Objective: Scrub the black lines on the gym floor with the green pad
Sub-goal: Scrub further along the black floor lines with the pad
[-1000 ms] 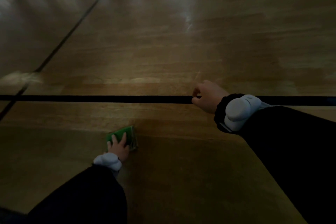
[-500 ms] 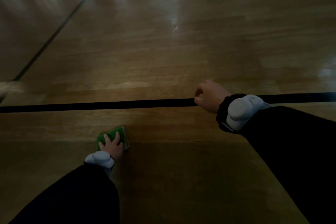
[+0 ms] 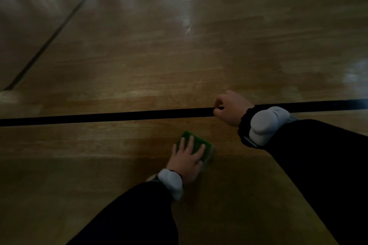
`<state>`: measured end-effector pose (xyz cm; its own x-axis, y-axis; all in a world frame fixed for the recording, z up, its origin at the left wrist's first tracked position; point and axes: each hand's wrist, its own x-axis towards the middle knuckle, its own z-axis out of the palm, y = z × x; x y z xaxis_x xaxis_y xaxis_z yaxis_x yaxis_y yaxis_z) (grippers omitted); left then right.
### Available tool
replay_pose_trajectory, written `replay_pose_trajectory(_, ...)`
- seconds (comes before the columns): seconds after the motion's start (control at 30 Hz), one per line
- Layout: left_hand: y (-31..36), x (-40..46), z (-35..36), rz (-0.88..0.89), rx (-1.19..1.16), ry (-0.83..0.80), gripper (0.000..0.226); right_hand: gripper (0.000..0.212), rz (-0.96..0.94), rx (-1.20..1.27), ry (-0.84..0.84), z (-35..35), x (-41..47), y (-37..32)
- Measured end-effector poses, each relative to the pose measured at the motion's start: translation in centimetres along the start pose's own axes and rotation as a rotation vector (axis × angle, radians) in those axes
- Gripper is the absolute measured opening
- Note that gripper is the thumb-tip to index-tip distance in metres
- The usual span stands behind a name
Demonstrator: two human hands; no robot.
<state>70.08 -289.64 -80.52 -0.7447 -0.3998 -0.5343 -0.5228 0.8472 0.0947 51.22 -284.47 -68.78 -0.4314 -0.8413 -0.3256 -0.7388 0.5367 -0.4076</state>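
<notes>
— Where is the pad (image 3: 196,146) lying?
— Low centre of the frame, on the floor (image 3: 139,65), just below the line (image 3: 119,115) and not touching it. The left hand (image 3: 186,162) is pressing on it, fingers (image 3: 190,143) straight and spread.
— And the right hand (image 3: 232,108)?
— It is resting on the line at centre right, fingers curled together, holding nothing visible.

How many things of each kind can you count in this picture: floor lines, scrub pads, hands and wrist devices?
Dark painted lines on the wooden floor: 2
Green rectangular scrub pad: 1
Hands: 2, left hand, right hand
Pale wrist devices: 2
Total: 7
</notes>
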Motion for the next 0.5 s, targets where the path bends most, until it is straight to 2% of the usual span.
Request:
replay_pose_trajectory(0.1, 3.3, -1.2, 1.4, 0.218, 0.081, -0.033, 0.055, 0.027, -0.006, 0.005, 0.003, 0.0, 0.0, -0.1)
replay_pose_trajectory(0.2, 3.5, -1.6, 2.3, 0.283, 0.063, -0.058, 0.053, 0.027, -0.01, 0.005, 0.01, 0.1, -0.1, -0.3)
replay_pose_trajectory(0.37, 2.3, -1.2, 2.0, 0.256, 0.056, -0.051, 0.053, 0.028, -0.011, 0.007, 0.0, 0.2, -0.1, -0.4)
replay_pose_trajectory(0.5, -0.2, -1.6, 1.8, 0.062, 0.04, -0.016, 0.055, 0.028, -0.021, -0.006, -0.026, 0.4, -0.1, -0.6)
